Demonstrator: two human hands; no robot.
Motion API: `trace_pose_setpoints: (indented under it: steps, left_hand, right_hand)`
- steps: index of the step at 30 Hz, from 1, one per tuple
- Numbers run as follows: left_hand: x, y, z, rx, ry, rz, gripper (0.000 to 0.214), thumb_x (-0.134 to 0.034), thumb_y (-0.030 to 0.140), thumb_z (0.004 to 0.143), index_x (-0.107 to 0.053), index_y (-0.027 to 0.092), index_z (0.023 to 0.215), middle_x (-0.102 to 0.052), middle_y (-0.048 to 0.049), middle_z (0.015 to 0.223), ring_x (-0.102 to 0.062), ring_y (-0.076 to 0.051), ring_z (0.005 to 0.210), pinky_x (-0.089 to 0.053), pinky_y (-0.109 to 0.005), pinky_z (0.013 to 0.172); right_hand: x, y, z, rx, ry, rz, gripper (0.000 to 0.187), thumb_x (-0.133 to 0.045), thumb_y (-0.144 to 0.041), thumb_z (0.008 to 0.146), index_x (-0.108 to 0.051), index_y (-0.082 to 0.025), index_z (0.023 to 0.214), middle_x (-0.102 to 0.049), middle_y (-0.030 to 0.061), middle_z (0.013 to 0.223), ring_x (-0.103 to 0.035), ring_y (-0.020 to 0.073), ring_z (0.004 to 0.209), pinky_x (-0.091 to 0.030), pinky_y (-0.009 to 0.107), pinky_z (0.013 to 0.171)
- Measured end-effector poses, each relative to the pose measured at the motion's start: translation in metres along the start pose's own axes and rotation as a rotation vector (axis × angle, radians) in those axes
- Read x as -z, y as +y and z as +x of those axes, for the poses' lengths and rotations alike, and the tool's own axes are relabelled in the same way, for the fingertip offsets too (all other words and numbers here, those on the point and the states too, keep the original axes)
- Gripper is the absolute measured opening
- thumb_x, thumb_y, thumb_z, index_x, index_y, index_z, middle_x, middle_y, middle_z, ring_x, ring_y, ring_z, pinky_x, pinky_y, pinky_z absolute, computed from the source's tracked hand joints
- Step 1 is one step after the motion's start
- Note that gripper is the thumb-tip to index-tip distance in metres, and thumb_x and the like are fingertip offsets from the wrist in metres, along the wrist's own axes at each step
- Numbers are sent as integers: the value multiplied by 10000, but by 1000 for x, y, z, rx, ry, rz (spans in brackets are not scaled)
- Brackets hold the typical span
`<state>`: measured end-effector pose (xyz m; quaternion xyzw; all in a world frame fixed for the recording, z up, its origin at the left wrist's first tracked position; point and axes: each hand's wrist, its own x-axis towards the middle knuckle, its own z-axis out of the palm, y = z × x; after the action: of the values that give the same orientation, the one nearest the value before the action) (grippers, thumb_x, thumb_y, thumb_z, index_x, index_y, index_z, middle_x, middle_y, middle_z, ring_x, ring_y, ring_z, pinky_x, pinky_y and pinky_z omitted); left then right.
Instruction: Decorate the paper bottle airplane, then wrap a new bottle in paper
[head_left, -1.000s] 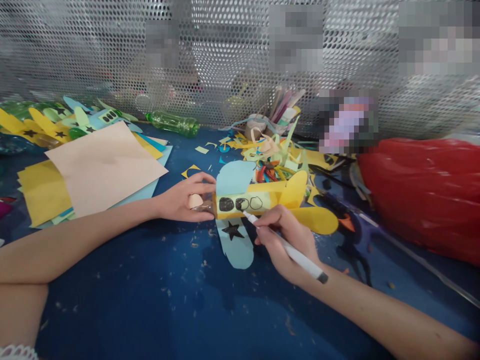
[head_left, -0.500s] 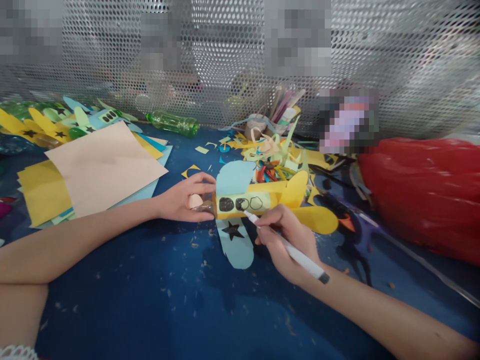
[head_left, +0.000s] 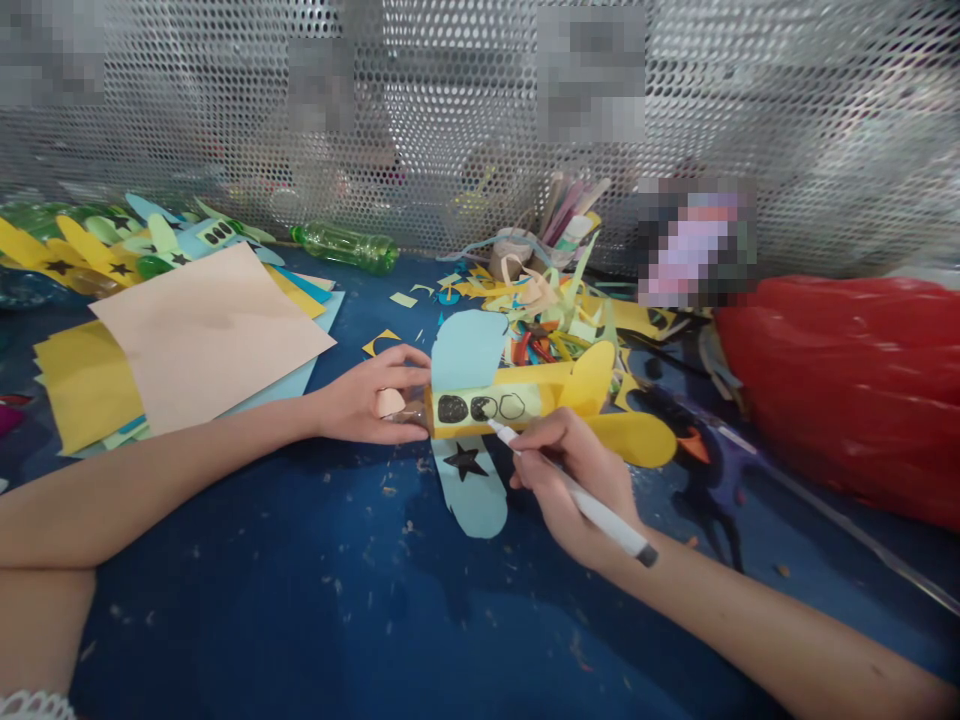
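A toy airplane (head_left: pixel 551 378) made from a bottle wrapped in yellow paper lies on its side, with light-blue wings and yellow tail pieces. My left hand (head_left: pixel 375 395) grips its bottle neck end, thumb and fingers on either side. In my right hand (head_left: pixel 574 475) is a white marker (head_left: pixel 604 520), its tip against the pale window strip. That strip carries one oval filled in black, a second mostly filled, and a third in outline only. A black star (head_left: pixel 466 460) marks the nearer wing.
At left lie stacked paper sheets (head_left: pixel 214 335), with finished toy airplanes (head_left: pixel 214 235) behind. A green bottle (head_left: pixel 346 248) rests by the perforated metal screen (head_left: pixel 442 90). Paper scraps (head_left: pixel 540 295) sit beyond the airplane; a glue gun (head_left: pixel 716 465) and red plastic bag (head_left: pixel 847 390) are at right.
The far light-blue wing stands slightly higher than before. Both hands, the airplane and the marker stay almost in the same place.
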<state>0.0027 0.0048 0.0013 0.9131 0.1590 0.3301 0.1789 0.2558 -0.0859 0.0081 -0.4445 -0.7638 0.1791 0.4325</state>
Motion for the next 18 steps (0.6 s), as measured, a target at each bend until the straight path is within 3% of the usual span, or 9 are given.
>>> trace_pose_setpoints:
  steps: [6,18]
  left_hand:
    - [1,1,0,13,-4,-1,542,-733,394,778,-551,236,1263,-553,-142,1166,-574,-277,1090,-517,-469,916]
    - [0,1,0,8,5,-9,517,-728,386,781,-558,252,1251,-549,-135,1159,-573,-275,1074,-517,-464,908]
  right_hand:
    - [0,2,-2,-54,-9,28,33,-482,-212,875,-478,-230,849,-546,-55,584,-571,113,458,-454,233,443]
    - [0,-1,0,-21,-7,36,51,-481,-193,873,-480,-233,840,-540,-66,556,-562,104,429,-432,211,418]
